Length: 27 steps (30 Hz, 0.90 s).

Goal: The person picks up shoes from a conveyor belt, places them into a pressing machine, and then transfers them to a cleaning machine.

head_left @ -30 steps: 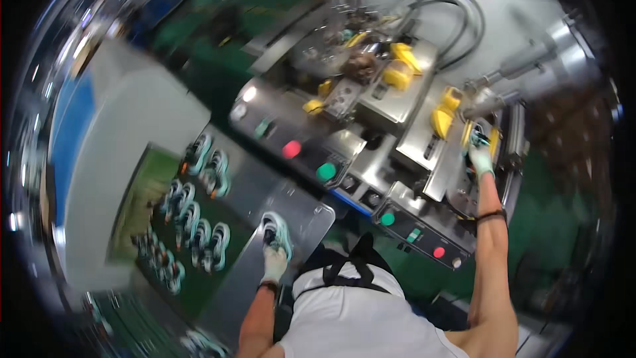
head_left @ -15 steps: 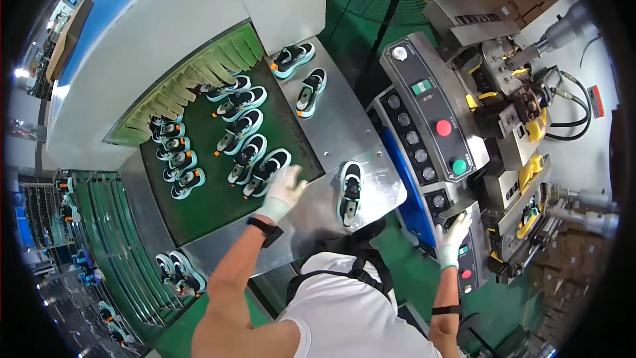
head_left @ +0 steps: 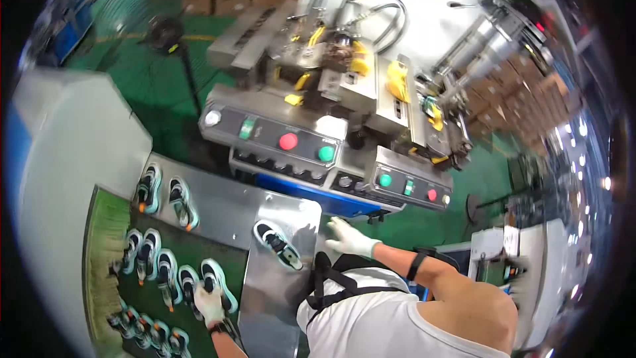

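**Gloved left hand (head_left: 209, 303) on the end shoe (head_left: 214, 272), right hand (head_left: 350, 238) free**

The left hand's fingers are at the opening and heel end of the end shoe; whether they have closed on it cannot be told, since the glove hides the contact; the right hand's fingers are spread and hold nothing, just off the tabletop (head_left: 268, 301) corner; the end shoe sits on the green belt (head_left: 222, 246), close beside the neighbouring shoe (head_left: 187, 277) in its row; a sound hold, as I judge it, would take the heel firmly from above and come straight up, so that the sole clears that neighbour without nudging it; keeping the fingers off the upper's softer front should spare it from creasing; the single shoe (head_left: 278, 244) lies alone on the tabletop between the two hands, and the left forearm would do well to keep clear of it; farther out, two more shoes stand on the metal ledge (head_left: 218, 189); beyond the tabletop is the machine's control panel (head_left: 265, 134), with red and green buttons, well apart from both hands.
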Tool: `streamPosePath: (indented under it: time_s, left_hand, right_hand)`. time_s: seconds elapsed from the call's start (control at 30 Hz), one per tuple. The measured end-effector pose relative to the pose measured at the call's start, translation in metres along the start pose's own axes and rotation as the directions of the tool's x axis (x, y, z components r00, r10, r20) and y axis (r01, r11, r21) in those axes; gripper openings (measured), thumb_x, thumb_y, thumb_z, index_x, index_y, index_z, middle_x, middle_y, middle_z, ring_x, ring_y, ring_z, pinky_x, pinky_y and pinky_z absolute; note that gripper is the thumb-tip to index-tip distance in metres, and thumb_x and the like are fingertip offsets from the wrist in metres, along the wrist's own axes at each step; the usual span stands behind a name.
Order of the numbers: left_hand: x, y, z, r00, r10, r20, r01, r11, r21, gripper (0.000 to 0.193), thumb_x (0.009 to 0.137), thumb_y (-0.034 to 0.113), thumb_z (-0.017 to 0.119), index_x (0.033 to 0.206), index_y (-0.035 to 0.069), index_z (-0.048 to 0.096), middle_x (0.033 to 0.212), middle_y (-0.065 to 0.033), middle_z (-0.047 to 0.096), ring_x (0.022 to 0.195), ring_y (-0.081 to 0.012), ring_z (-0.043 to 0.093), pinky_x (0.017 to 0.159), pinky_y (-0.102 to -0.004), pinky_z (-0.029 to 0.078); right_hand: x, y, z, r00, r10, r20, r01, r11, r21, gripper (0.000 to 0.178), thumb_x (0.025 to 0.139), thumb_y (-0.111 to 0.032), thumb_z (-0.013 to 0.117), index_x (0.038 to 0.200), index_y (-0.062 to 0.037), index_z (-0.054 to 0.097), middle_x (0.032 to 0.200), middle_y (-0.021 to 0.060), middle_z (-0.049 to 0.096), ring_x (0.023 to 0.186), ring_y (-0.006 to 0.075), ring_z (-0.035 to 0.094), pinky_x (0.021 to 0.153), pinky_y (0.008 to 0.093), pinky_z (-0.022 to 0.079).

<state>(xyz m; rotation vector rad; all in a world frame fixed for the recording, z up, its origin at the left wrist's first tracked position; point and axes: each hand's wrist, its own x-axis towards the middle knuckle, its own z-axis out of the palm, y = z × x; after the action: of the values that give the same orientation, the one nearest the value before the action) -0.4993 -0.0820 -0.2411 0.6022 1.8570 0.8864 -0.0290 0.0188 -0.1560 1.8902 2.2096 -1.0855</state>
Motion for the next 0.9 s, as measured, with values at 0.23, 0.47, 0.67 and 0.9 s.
streamPosePath:
  time_s: [0.23, 0.47, 0.67, 0.9]
  left_hand:
    - [-0.077, 0.135, 0.077, 0.938, 0.345, 0.040, -0.346, 0.938, 0.008, 0.042, 0.088, 0.016, 0.069, 0.120, -0.009, 0.060, 0.112, -0.0175, 0.067, 0.099, -0.0243, 0.064, 0.090, -0.0352, 0.050]
    - [-0.123, 0.267, 0.173, 0.657, 0.542, 0.524, -0.279, 0.820, -0.499, 0.059, 0.097, 0.039, 0.055, 0.139, -0.003, 0.047, 0.139, -0.0166, 0.054, 0.126, -0.0264, 0.053, 0.106, -0.0414, 0.044]
    - [-0.106, 0.346, 0.251, 0.505, 0.753, 0.422, -0.730, 0.633, -0.257, 0.067, 0.081, 0.009, 0.077, 0.139, -0.004, 0.047, 0.135, -0.0147, 0.055, 0.122, -0.0241, 0.057, 0.108, -0.0352, 0.042]
    - [-0.073, 0.362, 0.311, 0.609, 0.699, 0.375, -0.670, 0.706, -0.228, 0.050, 0.092, 0.001, 0.061, 0.139, -0.005, 0.044, 0.136, -0.0165, 0.053, 0.128, -0.0283, 0.053, 0.107, -0.0387, 0.045]
  right_hand:
    - [0.019, -0.084, -0.037, 0.991, -0.131, -0.027, 0.127, 0.850, 0.511, 0.068, 0.095, -0.044, 0.059, 0.142, 0.0031, 0.045, 0.140, 0.0238, 0.052, 0.130, 0.0329, 0.051, 0.109, 0.0392, 0.040]
    - [0.004, -0.066, -0.054, 0.779, -0.447, 0.440, -0.619, -0.440, 0.650, 0.050, 0.101, -0.042, 0.054, 0.133, -0.0045, 0.055, 0.119, 0.0067, 0.067, 0.101, 0.0147, 0.066, 0.090, 0.0303, 0.054]
    - [0.003, -0.023, -0.168, 0.933, -0.353, 0.064, -0.140, -0.193, 0.971, 0.042, 0.085, -0.001, 0.047, 0.126, 0.0022, 0.059, 0.111, 0.0086, 0.068, 0.093, 0.0137, 0.067, 0.084, 0.0278, 0.055]
    - [-0.018, 0.054, -0.234, 0.933, -0.308, -0.187, 0.039, -0.430, 0.902, 0.088, 0.068, -0.020, 0.090, 0.142, -0.0011, 0.045, 0.126, 0.0097, 0.063, 0.114, 0.0202, 0.063, 0.096, 0.0346, 0.052]
